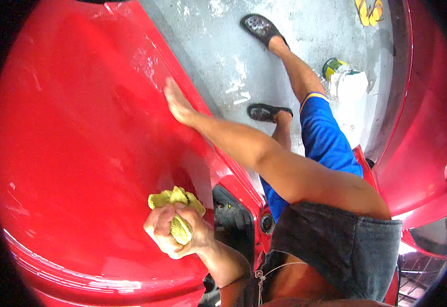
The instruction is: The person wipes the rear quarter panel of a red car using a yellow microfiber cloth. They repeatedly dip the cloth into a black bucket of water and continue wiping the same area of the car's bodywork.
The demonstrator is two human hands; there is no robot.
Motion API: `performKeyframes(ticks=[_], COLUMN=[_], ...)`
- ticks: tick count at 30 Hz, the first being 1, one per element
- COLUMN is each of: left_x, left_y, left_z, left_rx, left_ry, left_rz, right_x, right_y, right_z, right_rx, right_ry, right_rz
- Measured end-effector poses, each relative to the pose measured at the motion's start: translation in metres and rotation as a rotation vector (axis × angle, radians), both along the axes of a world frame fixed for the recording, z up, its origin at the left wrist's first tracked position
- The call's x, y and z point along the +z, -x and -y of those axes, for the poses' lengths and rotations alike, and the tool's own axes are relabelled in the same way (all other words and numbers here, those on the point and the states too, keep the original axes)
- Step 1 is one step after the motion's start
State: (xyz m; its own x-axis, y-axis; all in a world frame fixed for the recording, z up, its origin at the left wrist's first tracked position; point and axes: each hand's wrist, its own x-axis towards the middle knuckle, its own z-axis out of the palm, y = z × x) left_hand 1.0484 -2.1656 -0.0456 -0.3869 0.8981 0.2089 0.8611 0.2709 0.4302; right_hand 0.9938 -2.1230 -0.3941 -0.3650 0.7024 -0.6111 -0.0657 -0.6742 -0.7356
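Observation:
My left hand (175, 233) is closed around a bunched yellow-green cloth (177, 197), with folds of it sticking out above and between the fingers. It is over a glossy red car body panel (90, 153). My right hand (178, 105) rests flat near the panel's edge, its fingers stretched out and holding nothing. Whitish smears (146, 64) mark the red paint just beyond that hand.
A white container with a green and yellow label (346, 81) lies on the grey floor (208, 51) near my legs. Yellow sandals (369, 13) are at the far right. Another red car surface (433, 112) curves along the right. A dark opening (233, 220) lies beside the panel.

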Motion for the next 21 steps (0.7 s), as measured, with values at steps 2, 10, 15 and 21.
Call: performKeyframes(ticks=[2,10,15,21], left_x=[-0.009,-0.082,-0.148,-0.235], left_y=[-0.004,-0.021,-0.04,-0.061], left_z=[-0.011,-0.114,-0.257,-0.419], left_rx=[0.01,0.103,0.236,-0.089], left_ry=[0.006,0.005,0.082,0.048], left_rz=[0.041,0.335,0.794,0.634], right_x=[0.005,-0.036,0.015,0.058], right_y=[-0.004,-0.042,-0.122,-0.269], right_z=[-0.118,0.012,-0.058,-0.32], right_rx=[0.037,0.085,-0.403,-0.514], right_ry=[-0.121,0.019,0.585,-0.115], right_rz=[0.019,0.084,-0.297,-0.057])
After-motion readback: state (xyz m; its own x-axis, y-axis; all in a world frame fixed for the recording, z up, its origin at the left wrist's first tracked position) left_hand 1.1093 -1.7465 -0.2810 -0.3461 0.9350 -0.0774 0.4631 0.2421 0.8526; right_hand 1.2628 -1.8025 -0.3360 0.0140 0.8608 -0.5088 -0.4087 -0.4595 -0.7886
